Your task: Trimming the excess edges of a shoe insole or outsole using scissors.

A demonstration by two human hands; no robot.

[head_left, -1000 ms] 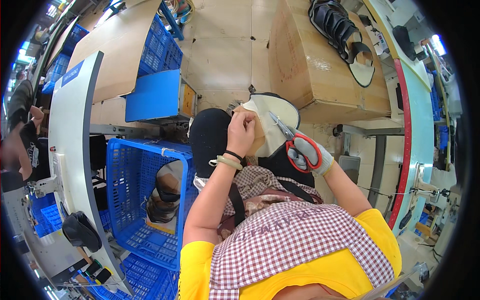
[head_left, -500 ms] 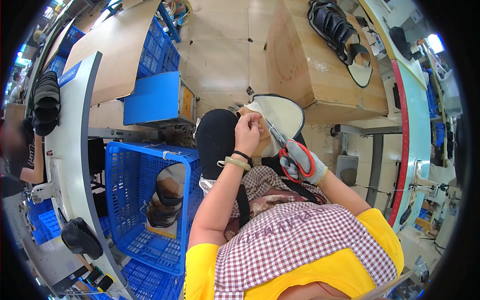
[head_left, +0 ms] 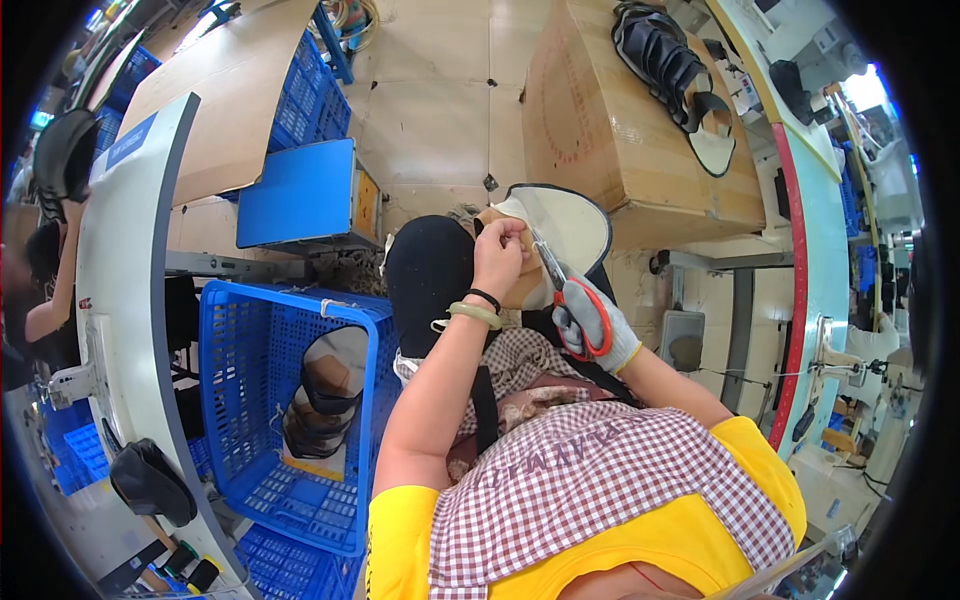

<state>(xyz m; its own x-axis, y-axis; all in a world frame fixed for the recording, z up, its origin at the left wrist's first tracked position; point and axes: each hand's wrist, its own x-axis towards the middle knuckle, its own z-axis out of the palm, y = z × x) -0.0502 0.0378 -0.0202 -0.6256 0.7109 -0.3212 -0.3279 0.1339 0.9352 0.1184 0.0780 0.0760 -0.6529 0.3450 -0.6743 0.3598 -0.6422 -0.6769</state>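
My left hand (head_left: 499, 258) is bare and closed, its fingertips pinching the tan inner side of a shoe upper. That shoe upper (head_left: 567, 224), cream-white with a black edge, rests over my lap. In my right hand (head_left: 622, 345), which wears a pale glove with grey on the fingers, is a pair of scissors with red handles (head_left: 604, 322). Their metal blades point up and away, against the upper just right of my left fingers. The fingertips of my left hand partly hide what they pinch. My dark-clad knee (head_left: 430, 272) lies left of the piece.
Left of me, a blue plastic crate (head_left: 213, 385) holds several nested shoe pieces (head_left: 325, 400). A cardboard box (head_left: 640, 150) ahead right carries a row of dark uppers (head_left: 668, 62). White machine tables (head_left: 135, 260) flank both sides. At far left another person's arm (head_left: 52, 300) reaches up.
The scissors' handles have come closer together and the blades have shifted slightly. My left hand stays nearly in place. The other person at left has raised an arm with dark shoe pieces.
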